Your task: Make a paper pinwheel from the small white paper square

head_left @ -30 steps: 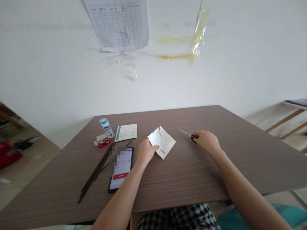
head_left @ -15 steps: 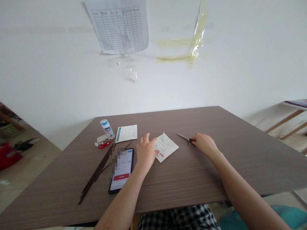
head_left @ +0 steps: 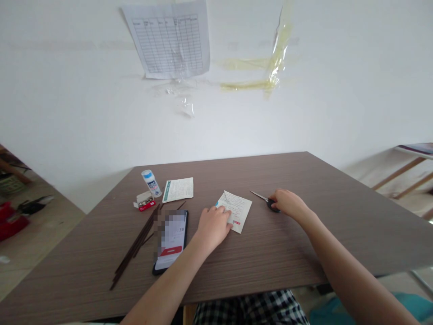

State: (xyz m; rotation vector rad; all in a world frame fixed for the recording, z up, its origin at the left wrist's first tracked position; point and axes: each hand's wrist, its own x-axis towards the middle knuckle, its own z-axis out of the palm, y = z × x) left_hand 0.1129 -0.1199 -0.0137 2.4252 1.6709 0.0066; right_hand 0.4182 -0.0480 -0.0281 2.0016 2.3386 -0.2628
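My left hand (head_left: 215, 225) rests with its fingers laid out over the left part of a small printed paper packet (head_left: 239, 207), hiding some of it. The packet lies flat on the table, slightly turned. To its right is a pair of scissors (head_left: 267, 200) with a black handle, its closed blades pointing to the upper left. My right hand (head_left: 288, 203) has its fingers on the scissors' handle and is closed around part of it. The undersides of the fingers are hidden.
On the brown table (head_left: 257, 262) to the left lie a phone (head_left: 174, 239), dark thin sticks (head_left: 137, 243), a second printed packet (head_left: 178, 188) and a small open red-and-white box (head_left: 146, 201). A white bottle (head_left: 151, 183) stands behind the box. A wall with a taped sheet (head_left: 169, 40) rises behind.
My left hand has come down and to the right onto the packet, its raised fingers now lowered. The packet has turned. More of the scissors' handle shows beside my right hand.
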